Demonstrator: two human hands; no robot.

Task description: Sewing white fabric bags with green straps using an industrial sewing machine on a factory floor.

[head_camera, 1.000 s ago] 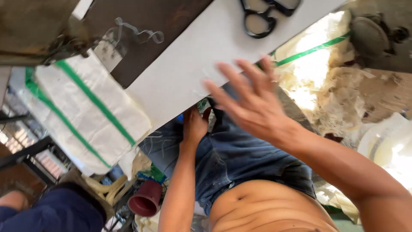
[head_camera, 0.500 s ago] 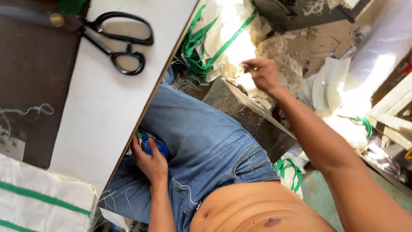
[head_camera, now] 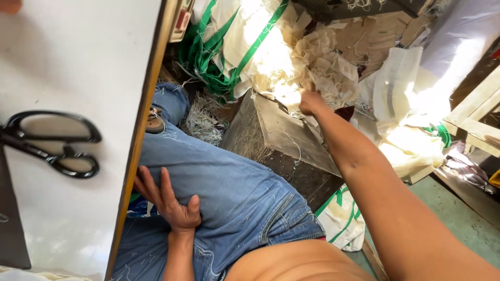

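- Right hand (head_camera: 311, 102) stretched out to the person's right side, down at the pile of cream fabric pieces (head_camera: 325, 67) that lies behind the dark box (head_camera: 281, 143)
- Fingers of the right hand curl into the edge of the pile and seem to pinch some cloth; the tips are hidden in the folds and the sun glare, so I cannot tell for certain that a piece is gripped
- No piece is lifted clear of the pile; judged from this, the pick-up is at its start, with nothing carried to the table
- Left hand (head_camera: 169, 200) lies on the thigh of the blue jeans (head_camera: 224, 182), just beside the table edge; fingers spread flat on the denim, holding nothing
- White table top (head_camera: 67, 62) at left carries black scissors (head_camera: 52, 148), lying untouched and well apart from both hands; no cloth shows on the part of the top in view
- Green-trimmed cream bags (head_camera: 229, 47) heaped beyond the box, more pale cloth (head_camera: 411, 130) in the sun at right, a folded green-striped piece (head_camera: 341, 216) on the floor near the hip
- Judgement: fetching cloth is under way; lifting it, bringing it to the table and any cutting are all left
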